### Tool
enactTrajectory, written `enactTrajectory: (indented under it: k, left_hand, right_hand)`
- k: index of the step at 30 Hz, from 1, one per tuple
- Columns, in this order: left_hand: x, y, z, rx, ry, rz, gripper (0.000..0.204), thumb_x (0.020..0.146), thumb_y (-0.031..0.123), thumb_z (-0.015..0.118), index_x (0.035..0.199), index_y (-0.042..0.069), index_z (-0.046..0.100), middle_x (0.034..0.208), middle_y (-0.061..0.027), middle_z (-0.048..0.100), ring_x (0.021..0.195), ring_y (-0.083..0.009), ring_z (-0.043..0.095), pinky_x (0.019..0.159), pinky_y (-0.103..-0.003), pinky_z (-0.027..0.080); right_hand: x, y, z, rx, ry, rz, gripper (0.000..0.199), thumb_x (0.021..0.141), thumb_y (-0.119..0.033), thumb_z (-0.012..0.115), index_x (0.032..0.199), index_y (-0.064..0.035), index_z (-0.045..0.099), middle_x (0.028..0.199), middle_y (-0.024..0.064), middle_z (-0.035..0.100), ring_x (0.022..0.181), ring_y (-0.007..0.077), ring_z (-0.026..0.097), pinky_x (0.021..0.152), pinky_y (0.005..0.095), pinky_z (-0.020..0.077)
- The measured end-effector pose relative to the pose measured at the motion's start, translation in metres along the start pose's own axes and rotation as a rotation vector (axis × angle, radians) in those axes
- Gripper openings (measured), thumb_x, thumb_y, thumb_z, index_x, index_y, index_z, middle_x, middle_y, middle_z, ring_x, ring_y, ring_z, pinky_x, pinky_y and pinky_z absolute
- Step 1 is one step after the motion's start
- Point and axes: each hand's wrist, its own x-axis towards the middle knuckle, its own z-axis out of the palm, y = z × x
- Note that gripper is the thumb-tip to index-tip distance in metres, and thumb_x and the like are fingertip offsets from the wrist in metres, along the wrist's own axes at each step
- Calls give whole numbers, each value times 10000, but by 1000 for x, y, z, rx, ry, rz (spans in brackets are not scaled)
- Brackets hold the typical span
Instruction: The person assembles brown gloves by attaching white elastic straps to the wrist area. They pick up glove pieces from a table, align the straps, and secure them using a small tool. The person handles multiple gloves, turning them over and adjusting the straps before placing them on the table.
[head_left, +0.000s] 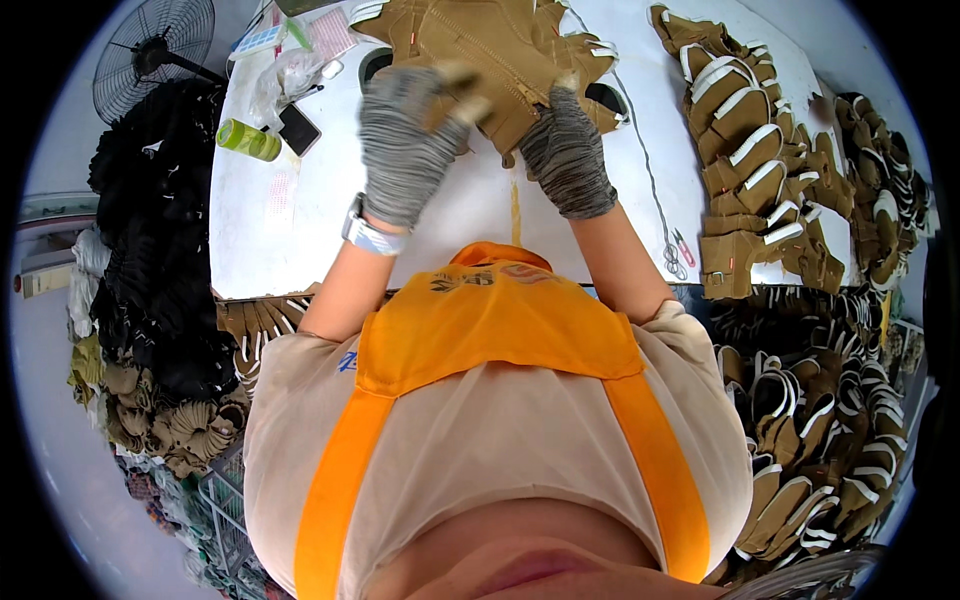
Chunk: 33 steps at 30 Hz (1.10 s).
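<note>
Brown shoe uppers [465, 45] with white edging and a zip lie in a small heap at the far middle of the white table. At the heap's near right corner, my right hand [572, 158], in a grey knitted glove with bare fingertips, grips the material, thumb on top. My left hand [405, 145], gloved the same way, is over the heap's near left edge. Its fingers are smeared by motion, so their grip is unclear. A dark rounded opening [376, 66] shows beside the left hand.
Overlapping rows of brown uppers [745, 150] cover the table's right side. At left on the table lie a phone [299, 130], a green can [248, 140] and plastic bags [285, 85]. Small snips [684, 248] and a cord [640, 130] lie at right. Black piles [160, 240] and a fan [152, 55] stand left.
</note>
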Motion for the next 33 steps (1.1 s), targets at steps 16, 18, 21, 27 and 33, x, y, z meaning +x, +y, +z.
enactTrajectory:
  k: [16,18,21,27,33]
  left_hand:
    - [-14,30,29,-832,-106,-567,393,798,102,723,1143,49,544,958,-31,612,845,-127,590,759,-238,527]
    - [-15,27,26,-916,-168,-663,371,805,101,716,1134,53,552,954,-28,612,844,-114,588,742,-229,522]
    - [-17,26,24,-977,-199,-743,358,817,99,705,1140,47,558,955,-30,620,849,-98,589,730,-217,511]
    - [-18,34,22,-1110,-65,-782,359,842,124,681,1162,14,561,980,-51,640,873,-107,603,770,-213,502]
    - [-24,32,21,-984,-129,-784,300,841,91,679,1108,6,572,960,-51,635,842,-109,601,786,-223,508]
  right_hand:
    - [1,36,28,19,124,-278,595,994,-477,345,852,-2,674,821,70,670,737,141,601,701,262,499]
    - [-2,39,26,-78,161,-308,539,994,-450,378,955,13,652,854,74,663,761,144,595,712,274,498]
    - [-2,48,22,-98,210,-395,439,995,-379,428,1114,21,567,913,83,644,819,151,589,738,286,495]
    - [-7,52,24,-386,301,-588,335,994,-290,453,1114,13,531,937,89,635,851,153,587,761,301,489]
    - [-10,52,26,-367,213,-676,338,985,-298,475,1099,7,563,915,76,644,817,145,587,759,292,481]
